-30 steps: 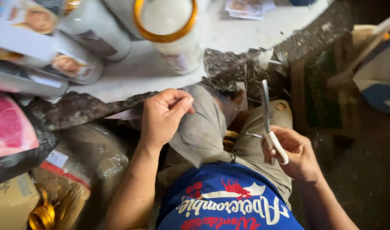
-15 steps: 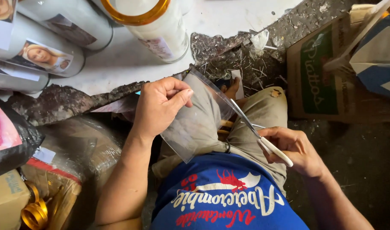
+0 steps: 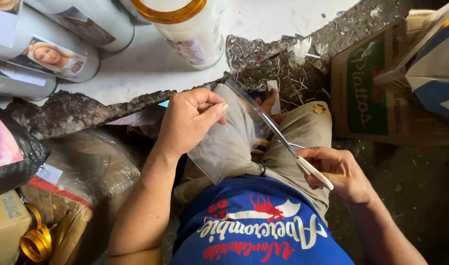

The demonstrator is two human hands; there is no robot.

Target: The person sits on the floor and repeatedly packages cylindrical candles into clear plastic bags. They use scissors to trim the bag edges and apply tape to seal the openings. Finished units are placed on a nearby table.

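My left hand [image 3: 187, 120] pinches a clear plastic sheet [image 3: 229, 135] by its left edge, holding it over my lap. White-handled scissors [image 3: 293, 152] sit in my right hand [image 3: 340, 172], their metal blades meeting the sheet's right edge at mid-height. The sheet hangs tilted, its upper corner toward the white table and its lower corner near my blue shirt.
A white table [image 3: 136, 73] with a chipped dark edge carries tall white candle jars [image 3: 185, 29] and several labelled cylinders [image 3: 52, 54]. A cardboard box [image 3: 367, 93] lies on the floor at right. A wrapped box [image 3: 77, 191] and gold ribbon [image 3: 35, 243] sit at left.
My right hand swung the scissors from pointing upright, away from the sheet, down to the sheet's right edge. My left hand kept its hold on the sheet. The view shifted slightly.
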